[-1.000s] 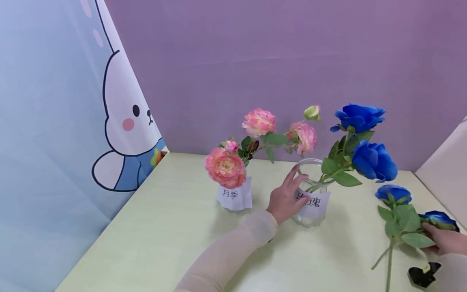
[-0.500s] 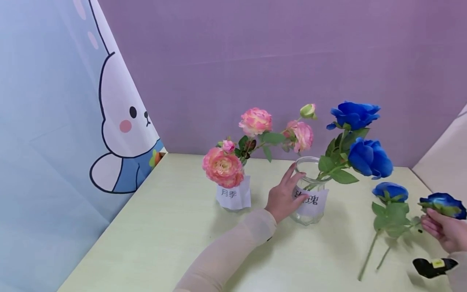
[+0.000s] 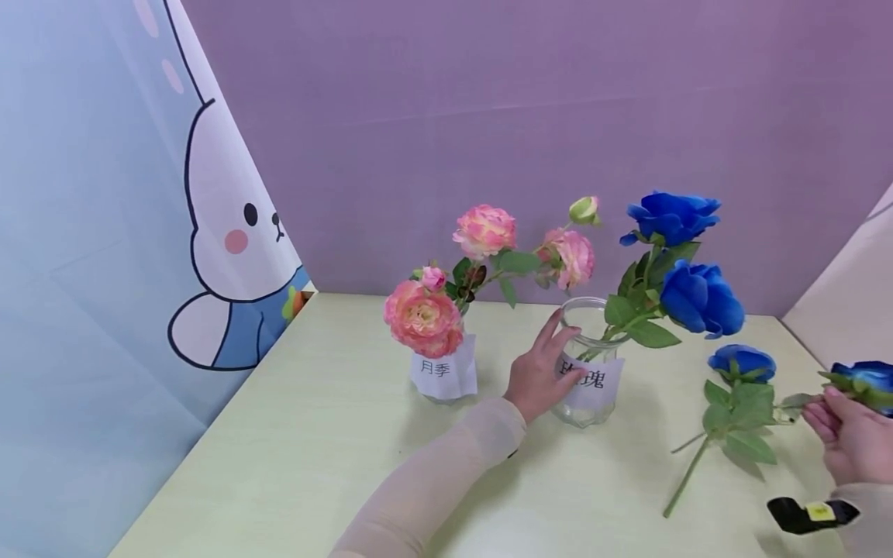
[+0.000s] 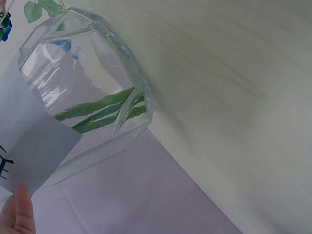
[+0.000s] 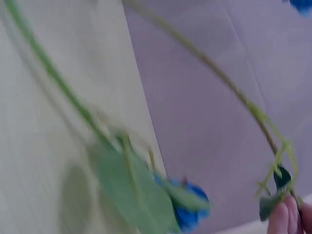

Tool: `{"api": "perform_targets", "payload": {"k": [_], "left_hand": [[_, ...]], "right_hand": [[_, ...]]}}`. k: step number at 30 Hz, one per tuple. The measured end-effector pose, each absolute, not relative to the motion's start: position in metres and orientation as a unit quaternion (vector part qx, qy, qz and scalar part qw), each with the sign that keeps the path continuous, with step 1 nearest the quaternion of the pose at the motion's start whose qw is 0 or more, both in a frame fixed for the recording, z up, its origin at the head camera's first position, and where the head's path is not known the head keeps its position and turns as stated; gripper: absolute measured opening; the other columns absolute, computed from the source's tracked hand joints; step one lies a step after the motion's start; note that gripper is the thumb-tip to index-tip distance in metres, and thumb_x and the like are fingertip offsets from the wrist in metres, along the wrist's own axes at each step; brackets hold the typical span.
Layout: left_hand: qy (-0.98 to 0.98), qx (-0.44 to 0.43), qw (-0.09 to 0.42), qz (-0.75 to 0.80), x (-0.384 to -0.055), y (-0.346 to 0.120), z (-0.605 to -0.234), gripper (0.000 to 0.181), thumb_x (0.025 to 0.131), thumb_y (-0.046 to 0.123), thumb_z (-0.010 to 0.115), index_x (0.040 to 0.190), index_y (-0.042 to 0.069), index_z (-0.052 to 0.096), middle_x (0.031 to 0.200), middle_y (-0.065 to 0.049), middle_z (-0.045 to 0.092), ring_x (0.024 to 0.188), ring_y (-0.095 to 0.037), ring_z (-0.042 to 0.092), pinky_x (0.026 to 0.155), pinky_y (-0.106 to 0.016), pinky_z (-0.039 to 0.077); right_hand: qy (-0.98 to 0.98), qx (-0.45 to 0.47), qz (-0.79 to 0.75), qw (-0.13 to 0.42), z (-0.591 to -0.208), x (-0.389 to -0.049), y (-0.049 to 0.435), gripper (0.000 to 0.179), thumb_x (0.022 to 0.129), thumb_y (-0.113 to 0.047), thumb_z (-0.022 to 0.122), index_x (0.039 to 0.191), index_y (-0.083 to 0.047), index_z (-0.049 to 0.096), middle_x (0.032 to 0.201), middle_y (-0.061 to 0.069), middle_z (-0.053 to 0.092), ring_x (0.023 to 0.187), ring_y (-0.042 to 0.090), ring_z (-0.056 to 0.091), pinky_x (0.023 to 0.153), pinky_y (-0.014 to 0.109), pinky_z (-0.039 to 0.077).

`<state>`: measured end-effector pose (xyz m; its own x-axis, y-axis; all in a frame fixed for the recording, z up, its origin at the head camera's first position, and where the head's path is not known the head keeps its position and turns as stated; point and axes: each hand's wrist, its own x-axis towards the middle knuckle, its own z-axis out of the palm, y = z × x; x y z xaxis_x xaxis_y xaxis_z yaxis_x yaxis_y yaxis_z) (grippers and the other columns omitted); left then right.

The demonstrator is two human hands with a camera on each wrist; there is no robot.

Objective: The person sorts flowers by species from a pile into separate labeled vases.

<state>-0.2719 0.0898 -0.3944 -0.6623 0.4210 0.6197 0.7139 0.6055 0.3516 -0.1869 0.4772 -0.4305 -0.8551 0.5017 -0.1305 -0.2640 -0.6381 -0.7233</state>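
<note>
My left hand (image 3: 537, 380) grips a clear glass vase (image 3: 584, 415) with a paper label, one finger at the rim and the thumb on the label. Two blue roses (image 3: 701, 298) lean to the right out of it; their green stems (image 4: 97, 114) show through the glass in the left wrist view. At the right edge, my right hand (image 3: 861, 442) pinches a darker blue rose (image 3: 865, 380) just under its bloom. Its long stem (image 5: 209, 63) stretches away from the fingers in the right wrist view. Beside it on the table lies another blue rose (image 3: 743, 363) with green leaves.
Left of the vase stands a second labelled vase (image 3: 446, 384) with pink flowers (image 3: 424, 318), one branch reaching toward the first vase. A purple panel (image 3: 530, 116) rises behind the table (image 3: 335, 434). A rabbit-print curtain (image 3: 98, 271) hangs at the left.
My right hand has raised the darker blue rose and drawn it to the right. The rose lying on the table has swung, its stem now pointing lower left. My left hand keeps its hold.
</note>
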Motion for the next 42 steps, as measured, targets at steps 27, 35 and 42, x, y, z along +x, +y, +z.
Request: {"api": "perform_targets", "payload": {"k": [27, 35, 42], "left_hand": [[-0.860, -0.333, 0.249, -0.294, -0.274, 0.090, -0.395, 0.059, 0.084, 0.034, 0.073, 0.134, 0.019, 0.046, 0.155, -0.004, 0.029, 0.047, -0.002, 0.040, 0.045, -0.010, 0.029], [-0.860, -0.337, 0.243, -0.297, -0.274, 0.089, -0.394, 0.058, 0.085, 0.034, 0.073, 0.135, 0.019, 0.046, 0.155, -0.003, 0.029, 0.043, -0.002, 0.031, 0.044, -0.011, 0.028], [-0.862, -0.336, 0.235, -0.298, -0.275, 0.090, -0.394, 0.059, 0.085, 0.034, 0.072, 0.136, 0.020, 0.046, 0.156, -0.002, 0.027, 0.042, -0.002, 0.028, 0.044, -0.011, 0.027]], "right_hand": [[-0.272, -0.245, 0.832, 0.416, -0.387, -0.181, 0.346, 0.007, 0.078, 0.006, 0.073, 0.080, 0.007, 0.066, 0.064, 0.012, 0.067, 0.049, 0.017, 0.064, 0.047, 0.025, 0.052], [-0.232, -0.200, 0.871, 0.384, -0.379, -0.180, 0.323, 0.005, 0.081, 0.012, 0.067, 0.077, 0.011, 0.064, 0.059, 0.017, 0.063, 0.045, 0.023, 0.063, 0.043, 0.030, 0.051], [-0.190, -0.178, 0.887, 0.381, -0.368, -0.179, 0.320, 0.004, 0.083, 0.013, 0.065, 0.079, 0.013, 0.063, 0.060, 0.019, 0.063, 0.044, 0.025, 0.061, 0.042, 0.032, 0.051]]}}
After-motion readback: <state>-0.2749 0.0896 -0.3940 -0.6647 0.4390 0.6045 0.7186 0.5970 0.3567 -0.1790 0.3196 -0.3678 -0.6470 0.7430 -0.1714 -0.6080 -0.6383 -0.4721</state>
